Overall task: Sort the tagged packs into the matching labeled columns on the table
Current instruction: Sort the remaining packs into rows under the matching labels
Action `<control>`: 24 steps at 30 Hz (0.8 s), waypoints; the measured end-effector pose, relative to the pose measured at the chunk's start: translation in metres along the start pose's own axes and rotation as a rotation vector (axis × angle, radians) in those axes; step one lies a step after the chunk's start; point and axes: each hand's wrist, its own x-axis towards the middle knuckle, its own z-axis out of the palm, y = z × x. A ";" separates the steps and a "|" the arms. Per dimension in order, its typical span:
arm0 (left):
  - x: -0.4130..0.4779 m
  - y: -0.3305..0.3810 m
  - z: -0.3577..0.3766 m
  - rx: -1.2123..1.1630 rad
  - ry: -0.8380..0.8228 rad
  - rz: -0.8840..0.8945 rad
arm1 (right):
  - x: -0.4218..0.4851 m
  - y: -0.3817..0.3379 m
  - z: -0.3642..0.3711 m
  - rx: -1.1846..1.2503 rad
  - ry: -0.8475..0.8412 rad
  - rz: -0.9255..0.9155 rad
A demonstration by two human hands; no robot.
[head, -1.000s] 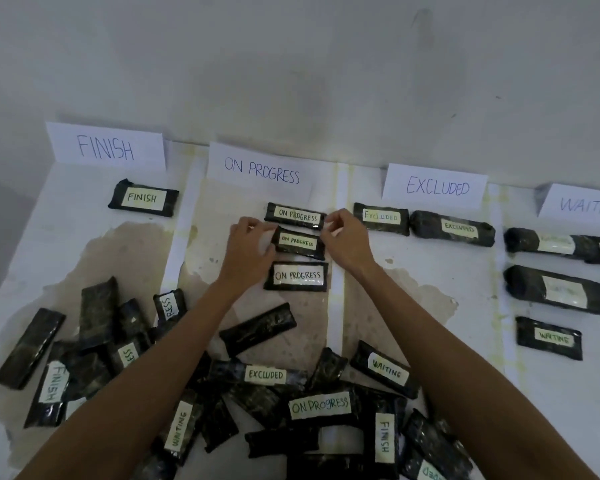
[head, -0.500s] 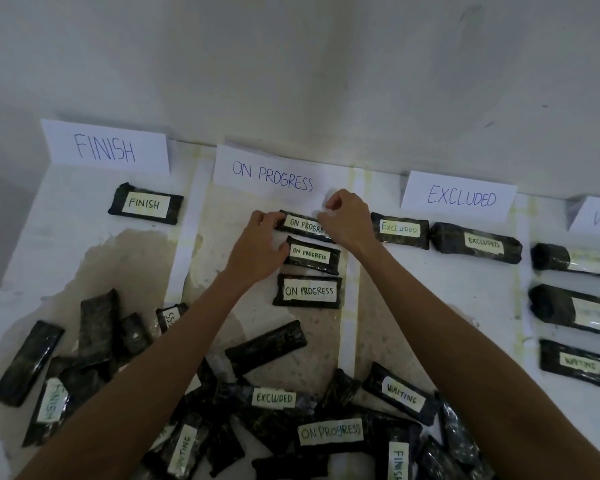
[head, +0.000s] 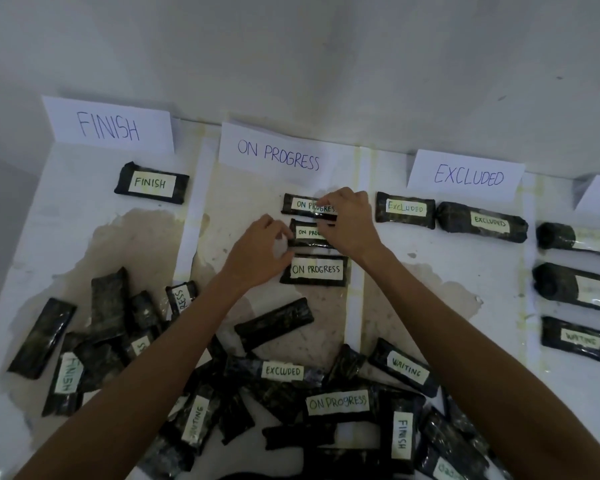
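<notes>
Below the ON PROGRESS sign (head: 278, 157), both hands have dropped from the top pack (head: 300, 205) and now pinch the second pack (head: 307, 233), straightening the column; unsorted packs remain.

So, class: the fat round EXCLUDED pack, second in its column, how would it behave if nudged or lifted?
The second EXCLUDED pack looks rounded like a roll, so a sideways nudge may well roll it. Its glossy wrap hints at a slippery grip. Its pinched, crinkled ends suggest soft filling, so it probably sags slightly rather than staying rigid.
</notes>
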 end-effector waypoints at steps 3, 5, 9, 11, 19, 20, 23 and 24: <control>-0.033 0.003 -0.003 0.119 -0.237 0.008 | -0.030 -0.014 0.006 0.014 -0.022 -0.125; -0.057 0.002 0.004 0.292 -0.364 0.052 | -0.051 -0.020 0.014 0.006 -0.035 -0.197; -0.090 0.001 0.023 0.529 -0.436 0.102 | -0.088 -0.023 0.026 0.036 -0.056 -0.214; -0.092 0.005 0.025 0.518 -0.407 0.080 | -0.098 -0.022 0.027 0.067 -0.094 -0.188; -0.077 0.027 0.000 -0.350 -0.257 -0.401 | -0.109 -0.036 0.008 0.536 -0.073 0.172; -0.078 0.029 -0.002 -0.491 -0.259 -0.471 | -0.109 -0.036 0.008 0.549 -0.077 0.185; -0.078 0.032 -0.002 -0.758 -0.278 -0.604 | -0.109 -0.035 0.010 0.572 -0.101 0.211; -0.078 0.031 -0.002 -0.772 -0.282 -0.619 | -0.109 -0.035 0.011 0.577 -0.108 0.223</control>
